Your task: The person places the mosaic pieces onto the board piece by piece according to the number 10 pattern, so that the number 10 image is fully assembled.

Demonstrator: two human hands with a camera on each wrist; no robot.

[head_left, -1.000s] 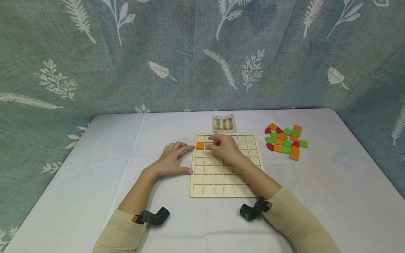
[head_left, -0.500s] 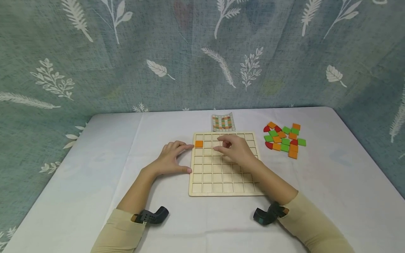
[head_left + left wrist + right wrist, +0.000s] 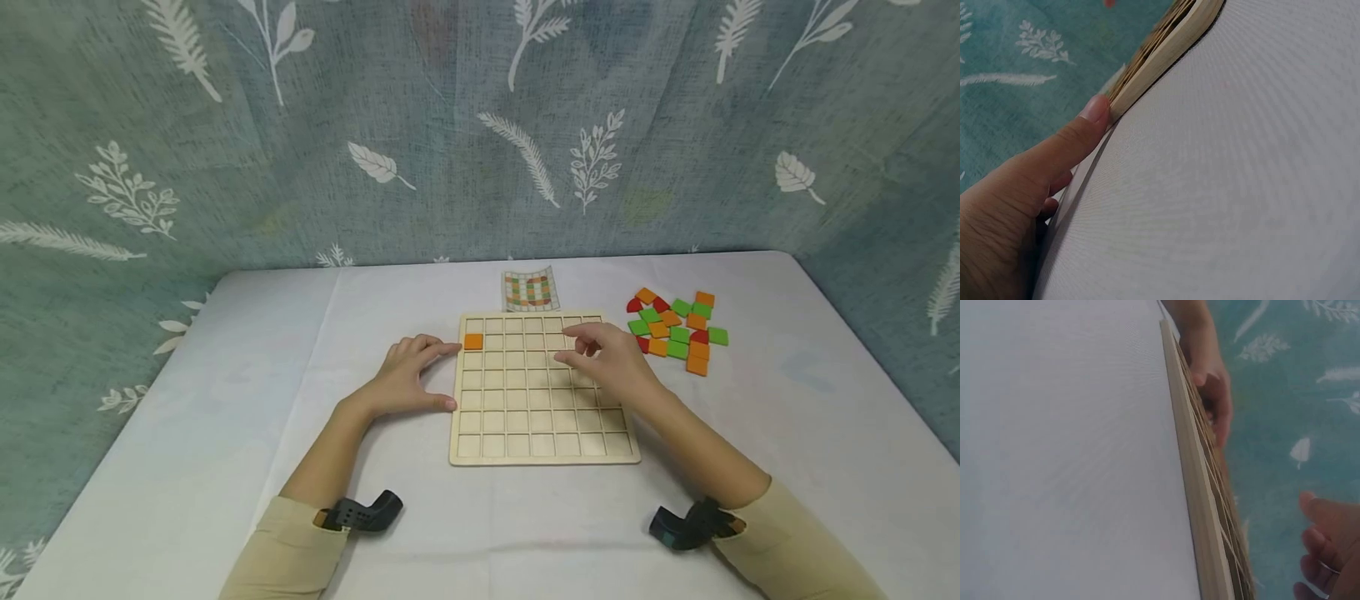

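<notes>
A pale wooden grid board (image 3: 491, 447) lies on the table. One orange square tile (image 3: 473, 342) sits in a cell of its leftmost column, second row from the back. My left hand (image 3: 405, 379) touches the board's left edge, thumb and index finger spread apart; in the left wrist view the thumb (image 3: 1069, 144) rests against the wooden rim. Above the board's right part hovers my right hand (image 3: 613, 360), with a gap between thumb and index finger and nothing seen held. The right wrist view shows its fingers (image 3: 1329, 519) apart from the board.
Right of the board lies a loose group of flat green (image 3: 678, 334), orange (image 3: 697, 366) and red (image 3: 699, 337) pieces. A small card printed with a coloured grid pattern (image 3: 530, 290) lies behind the board. White cloth (image 3: 480, 533) covers the table, with a leaf-patterned curtain (image 3: 300, 200) behind.
My right hand has moved rightward across the board, away from the orange tile and towards the loose pieces. My left hand has stayed at the board's left edge.
</notes>
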